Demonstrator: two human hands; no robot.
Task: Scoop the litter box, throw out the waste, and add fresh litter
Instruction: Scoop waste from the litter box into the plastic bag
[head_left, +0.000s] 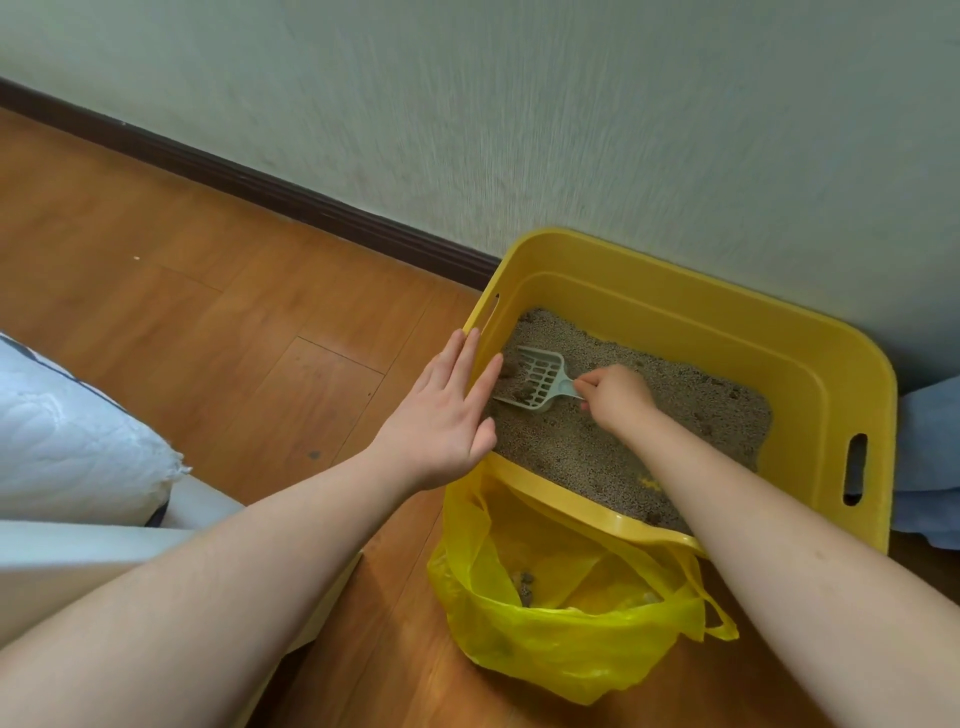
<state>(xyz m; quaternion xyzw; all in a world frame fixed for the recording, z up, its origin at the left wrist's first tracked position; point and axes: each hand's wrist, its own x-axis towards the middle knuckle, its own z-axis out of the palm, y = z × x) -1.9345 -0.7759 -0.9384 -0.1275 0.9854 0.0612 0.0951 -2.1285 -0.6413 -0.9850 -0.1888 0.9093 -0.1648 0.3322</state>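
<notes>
A bright yellow plastic litter box (810, 364) holds grey-beige granular litter (597, 441), a pale mint slotted plastic scoop (535, 382), beside a translucent yellow plastic bag (561, 639) on orange-brown wood-grain floor (208, 312).

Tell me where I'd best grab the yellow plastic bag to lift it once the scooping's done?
Take the yellow plastic bag by its loop handles: one hangs at its right edge, the other lies up against the litter box front wall. Come from above; the mouth gapes upward, so gathering both handles should close it over the waste inside.

No readable text, label, brand, number or sign on anything in view
</notes>
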